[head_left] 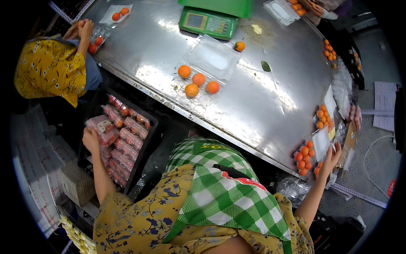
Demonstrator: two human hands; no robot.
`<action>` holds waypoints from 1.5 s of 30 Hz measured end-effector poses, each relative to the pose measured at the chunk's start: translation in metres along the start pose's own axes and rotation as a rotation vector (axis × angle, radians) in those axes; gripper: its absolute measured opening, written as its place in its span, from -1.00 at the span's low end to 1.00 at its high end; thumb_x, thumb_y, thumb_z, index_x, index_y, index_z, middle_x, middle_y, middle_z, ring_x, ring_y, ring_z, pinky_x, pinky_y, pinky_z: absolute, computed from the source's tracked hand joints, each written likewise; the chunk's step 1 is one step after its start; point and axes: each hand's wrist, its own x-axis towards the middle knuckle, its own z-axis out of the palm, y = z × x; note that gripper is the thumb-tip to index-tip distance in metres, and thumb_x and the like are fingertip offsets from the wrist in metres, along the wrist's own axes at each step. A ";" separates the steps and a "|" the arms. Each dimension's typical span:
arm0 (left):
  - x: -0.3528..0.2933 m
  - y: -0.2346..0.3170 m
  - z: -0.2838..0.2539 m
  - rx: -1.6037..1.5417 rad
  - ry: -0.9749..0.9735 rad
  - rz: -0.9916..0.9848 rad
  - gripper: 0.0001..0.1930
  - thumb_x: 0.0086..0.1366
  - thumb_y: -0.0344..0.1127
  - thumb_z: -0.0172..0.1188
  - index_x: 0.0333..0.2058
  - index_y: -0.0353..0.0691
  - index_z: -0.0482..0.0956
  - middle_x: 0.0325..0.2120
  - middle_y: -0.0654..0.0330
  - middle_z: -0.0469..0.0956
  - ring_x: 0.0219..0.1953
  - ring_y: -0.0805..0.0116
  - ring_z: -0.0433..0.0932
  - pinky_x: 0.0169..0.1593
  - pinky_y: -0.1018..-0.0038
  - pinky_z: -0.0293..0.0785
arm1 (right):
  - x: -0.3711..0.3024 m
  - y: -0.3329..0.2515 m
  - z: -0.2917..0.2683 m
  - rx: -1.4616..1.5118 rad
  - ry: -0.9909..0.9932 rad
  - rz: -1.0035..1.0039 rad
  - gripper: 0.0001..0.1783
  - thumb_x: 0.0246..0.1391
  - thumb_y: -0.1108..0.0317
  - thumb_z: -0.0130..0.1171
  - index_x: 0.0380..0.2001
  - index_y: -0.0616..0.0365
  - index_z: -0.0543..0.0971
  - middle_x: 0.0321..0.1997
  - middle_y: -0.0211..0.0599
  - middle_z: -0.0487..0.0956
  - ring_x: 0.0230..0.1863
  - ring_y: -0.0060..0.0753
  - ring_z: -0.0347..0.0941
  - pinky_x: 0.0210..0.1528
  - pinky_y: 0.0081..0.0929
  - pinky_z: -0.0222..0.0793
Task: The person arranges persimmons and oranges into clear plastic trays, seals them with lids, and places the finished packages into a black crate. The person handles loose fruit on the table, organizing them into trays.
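Note:
Over the black crate at my left, my left hand is closed on the side of a clear plastic pack with pinkish-red contents. The pack lies on several similar packs stacked in rows. My right hand is at the table's right end with its fingers apart. Beside it are a clear clamshell lid and a clamshell of orange-red round fruit; whether the fingers touch the lid, I cannot tell. An open clamshell with several orange fruits sits on the metal table ahead.
A green scale stands at the table's far side, near a single orange fruit and a leaf. One person in a yellow top works at the far left; another person's hands show at the far right. Papers hang at the left.

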 end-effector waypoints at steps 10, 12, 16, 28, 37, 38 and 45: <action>-0.086 0.188 -0.209 -0.623 -0.049 0.358 -0.85 0.27 -0.45 0.06 -0.48 -0.31 0.34 -0.68 0.35 0.22 -0.60 0.65 0.15 -0.52 0.64 0.13 | -0.072 -0.097 0.138 0.230 -0.690 -0.177 -0.49 0.00 0.48 0.18 0.07 0.15 0.37 0.05 -0.24 0.46 -0.02 -0.35 0.45 0.02 -0.39 0.36; -0.105 0.244 -0.212 -0.814 -0.202 0.423 -0.88 0.25 -0.49 0.09 -0.48 -0.32 0.39 -0.65 0.43 0.26 -0.57 0.70 0.20 -0.51 0.68 0.13 | -0.089 -0.105 0.157 0.365 -0.873 -0.069 -0.53 0.04 0.38 0.17 0.05 0.15 0.38 0.03 -0.25 0.47 -0.03 -0.38 0.45 0.00 -0.37 0.36; -0.171 0.369 -0.175 -1.190 -0.527 0.464 -0.91 0.23 -0.50 0.10 -0.47 -0.31 0.43 -0.63 0.42 0.35 -0.57 0.71 0.27 -0.51 0.69 0.20 | -0.093 -0.089 0.180 0.582 -0.975 0.153 -0.47 0.19 0.13 0.03 0.15 0.14 0.27 0.04 -0.21 0.46 0.03 -0.35 0.40 0.00 -0.36 0.36; -0.328 0.551 -0.022 -1.480 -1.080 0.183 -0.84 0.30 -0.39 0.09 -0.48 -0.21 0.37 -0.61 0.36 0.42 -0.60 0.65 0.37 -0.52 0.65 0.31 | -0.011 0.050 0.157 0.609 -0.549 0.633 -0.55 0.16 0.06 0.05 0.01 0.11 0.42 -0.15 -0.31 0.52 -0.26 -0.48 0.42 -0.23 -0.51 0.36; -0.306 0.526 -0.027 -0.824 -1.375 0.315 -0.82 0.28 -0.28 0.14 -0.32 -0.30 0.52 -0.51 0.21 0.54 -0.53 0.53 0.50 -0.45 0.59 0.43 | 0.007 0.060 0.168 0.469 -0.331 0.338 -0.50 0.05 0.34 0.19 0.06 0.29 0.40 0.21 -0.02 0.34 0.05 -0.23 0.44 -0.03 -0.41 0.44; -0.295 0.528 -0.024 -0.711 -1.313 0.450 -0.80 0.27 -0.29 0.14 -0.28 -0.33 0.54 -0.48 0.19 0.55 -0.51 0.51 0.51 -0.43 0.58 0.44 | 0.004 0.061 0.171 0.460 -0.311 0.297 -0.49 0.04 0.35 0.19 0.07 0.29 0.40 0.24 0.00 0.29 0.09 -0.20 0.43 -0.01 -0.41 0.44; -0.278 0.591 0.036 -1.179 -1.424 0.212 -0.77 0.25 -0.39 0.09 -0.15 -0.36 0.52 -0.42 0.21 0.54 -0.45 0.49 0.50 -0.36 0.58 0.44 | 0.046 0.018 0.204 0.364 -0.493 0.120 -0.35 -0.01 0.31 0.23 0.16 0.27 0.32 0.31 0.02 0.21 0.25 -0.02 0.26 0.19 -0.23 0.27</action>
